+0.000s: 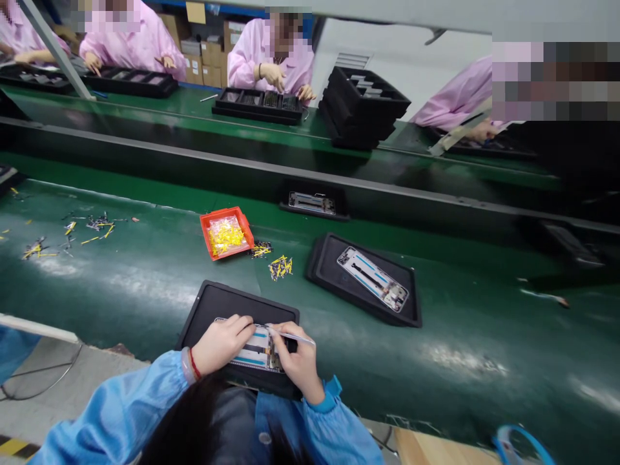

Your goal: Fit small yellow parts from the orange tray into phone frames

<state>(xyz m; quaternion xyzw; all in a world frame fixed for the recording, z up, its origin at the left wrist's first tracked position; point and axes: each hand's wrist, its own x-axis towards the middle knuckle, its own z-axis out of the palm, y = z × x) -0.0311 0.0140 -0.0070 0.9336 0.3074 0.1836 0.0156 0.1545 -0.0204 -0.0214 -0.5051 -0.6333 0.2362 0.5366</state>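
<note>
A phone frame (252, 356) with blue strips lies on a black tray (206, 307) right in front of me. My left hand (223, 342) grips the left part of the phone frame, its bent fingers at the far edge. In my right hand (299, 367) is a slim pale tweezers-like tool (296, 336), its narrow end at the frame's far right part. The fingers cover the spot where the tip meets the frame. To the right, a second phone frame (372, 278) rests on another black tray (322, 274).
Beyond my tray stands a red bin (206, 236) with yellow pieces, small black-and-yellow parts (281, 267) beside it. More such parts (99, 223) are scattered left. Another phone frame (312, 203) sits farther back. Across a dark rail, people in pink work near stacked black trays (358, 113).
</note>
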